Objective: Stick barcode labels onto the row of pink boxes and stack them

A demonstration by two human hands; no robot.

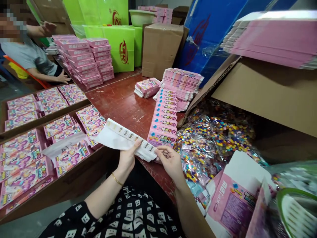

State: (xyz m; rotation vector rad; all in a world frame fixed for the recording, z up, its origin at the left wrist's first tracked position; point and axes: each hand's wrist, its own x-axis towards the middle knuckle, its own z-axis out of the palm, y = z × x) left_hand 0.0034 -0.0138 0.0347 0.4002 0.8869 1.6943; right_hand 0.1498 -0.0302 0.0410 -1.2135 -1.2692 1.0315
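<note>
Just over the table edge point(158, 176), left fingers point(136, 144) and right fingers point(163, 154) pinch sticker sheets point(122, 138).

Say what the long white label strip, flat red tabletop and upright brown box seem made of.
Long white label strip: probably paper, fairly matte, since it looks thin and floppy. Flat red tabletop: perhaps painted or lacquered wood, given its glossy sheen and pale scuffs; the core is hidden. Upright brown box: likely cardboard, dull, judging by its plain tan panels.

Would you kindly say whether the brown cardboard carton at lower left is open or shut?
Open: pink printed boxes show inside the carton, uncovered by flaps.
</note>
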